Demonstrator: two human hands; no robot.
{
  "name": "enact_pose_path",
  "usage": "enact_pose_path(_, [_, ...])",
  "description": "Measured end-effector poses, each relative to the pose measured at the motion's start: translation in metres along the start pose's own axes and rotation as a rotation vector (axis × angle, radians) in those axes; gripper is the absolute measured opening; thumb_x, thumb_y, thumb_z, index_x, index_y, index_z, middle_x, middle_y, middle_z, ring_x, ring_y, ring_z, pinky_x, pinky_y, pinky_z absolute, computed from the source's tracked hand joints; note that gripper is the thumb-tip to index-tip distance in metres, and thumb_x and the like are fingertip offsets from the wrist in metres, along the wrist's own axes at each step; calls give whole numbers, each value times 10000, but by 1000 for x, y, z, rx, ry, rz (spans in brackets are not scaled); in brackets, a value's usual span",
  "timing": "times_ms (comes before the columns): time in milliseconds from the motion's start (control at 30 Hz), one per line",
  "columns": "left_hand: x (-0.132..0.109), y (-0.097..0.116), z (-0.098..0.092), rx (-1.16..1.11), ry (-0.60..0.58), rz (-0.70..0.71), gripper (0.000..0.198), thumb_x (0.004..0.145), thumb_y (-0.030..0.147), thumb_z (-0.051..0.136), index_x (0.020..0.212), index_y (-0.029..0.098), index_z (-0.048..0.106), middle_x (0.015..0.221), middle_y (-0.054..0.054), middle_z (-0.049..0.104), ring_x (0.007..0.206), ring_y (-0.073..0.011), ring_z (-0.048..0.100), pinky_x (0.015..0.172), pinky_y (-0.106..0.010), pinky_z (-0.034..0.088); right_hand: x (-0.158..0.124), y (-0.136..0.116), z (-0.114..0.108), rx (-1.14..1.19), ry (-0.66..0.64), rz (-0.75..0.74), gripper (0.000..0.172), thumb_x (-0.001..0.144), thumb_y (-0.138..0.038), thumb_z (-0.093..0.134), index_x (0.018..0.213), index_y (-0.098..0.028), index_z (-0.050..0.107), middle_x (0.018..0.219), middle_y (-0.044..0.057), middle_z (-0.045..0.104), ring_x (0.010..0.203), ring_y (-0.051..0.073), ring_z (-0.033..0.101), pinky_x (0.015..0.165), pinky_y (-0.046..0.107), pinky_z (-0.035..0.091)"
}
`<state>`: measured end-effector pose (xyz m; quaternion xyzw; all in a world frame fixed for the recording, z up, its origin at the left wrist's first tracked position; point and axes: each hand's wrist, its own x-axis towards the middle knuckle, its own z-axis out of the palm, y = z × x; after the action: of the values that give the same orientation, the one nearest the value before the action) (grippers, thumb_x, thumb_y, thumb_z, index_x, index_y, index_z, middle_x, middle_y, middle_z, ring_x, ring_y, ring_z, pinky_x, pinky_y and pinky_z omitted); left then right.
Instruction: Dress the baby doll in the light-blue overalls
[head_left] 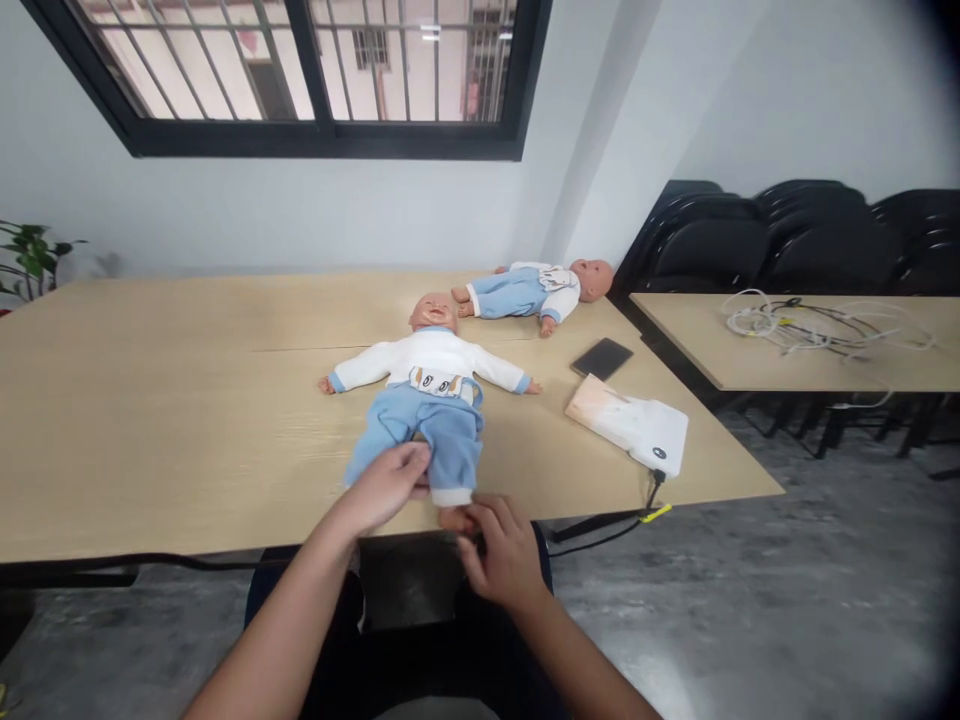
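A baby doll [435, 350] in a white top and light blue trousers [454, 440] lies on its back, arms spread, head toward the wall. My left hand [390, 483] is closed on the trousers between the doll's legs, near the lower leg. At the table's front edge, my right hand [501, 550] is at the doll's bare foot [454, 518], its fingers curled against it. The doll's other foot does not show.
Another doll [525, 290] lies at the back of the table [187, 420]. To the right are a dark phone [602, 358] and a white device [637, 425] with a black cable. Coiled cables [795, 325] lie on a second table, near stacked black chairs [705, 240].
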<state>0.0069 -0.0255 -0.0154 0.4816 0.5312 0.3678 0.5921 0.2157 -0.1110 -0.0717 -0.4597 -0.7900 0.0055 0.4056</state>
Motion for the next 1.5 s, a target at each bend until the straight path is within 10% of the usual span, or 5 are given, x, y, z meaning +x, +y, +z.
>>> enact_pose_path(233, [54, 31, -75, 511, 612, 429, 299, 953, 389, 540, 1054, 177, 726, 1108, -116, 753, 1088, -272, 671, 1008, -419, 506, 131, 85, 7, 121, -28, 391, 355, 951, -238, 547, 1299, -192, 598, 1201, 123, 685, 947, 237, 636, 865, 385, 517])
enact_pose_path(433, [119, 6, -79, 51, 138, 214, 547, 787, 454, 784, 1225, 143, 677, 1237, -140, 717, 1092, -250, 674, 1019, -406, 502, 188, 121, 34, -4, -401, 382, 308, 961, -221, 550, 1244, -154, 650, 1170, 149, 708, 1068, 278, 636, 950, 386, 486])
enact_pose_path(733, [113, 1, -83, 135, -192, 183, 507, 773, 543, 811, 1098, 181, 666, 896, -7, 656, 749, -142, 584, 684, -259, 441, 247, 139, 16, 0, -135, 292, 312, 834, -124, 542, 1063, -184, 745, 1111, 99, 706, 1005, 253, 631, 918, 357, 485])
enact_pose_path(1400, [175, 10, -62, 247, 365, 342, 167, 988, 378, 512, 932, 221, 501, 887, -55, 677, 881, -227, 605, 898, -370, 450, 257, 181, 20, -15, -461, 409, 204, 839, -323, 722, 958, -157, 708, 912, 86, 720, 827, 222, 615, 794, 321, 452])
enact_pose_path(1500, [174, 2, -67, 195, 348, 283, 270, 958, 469, 538, 904, 204, 535, 803, -31, 649, 788, -203, 578, 814, -342, 466, 228, 173, 15, 92, -172, 481, 345, 880, -376, 666, 1145, -157, 644, 1063, 109, 694, 921, 230, 610, 865, 346, 476])
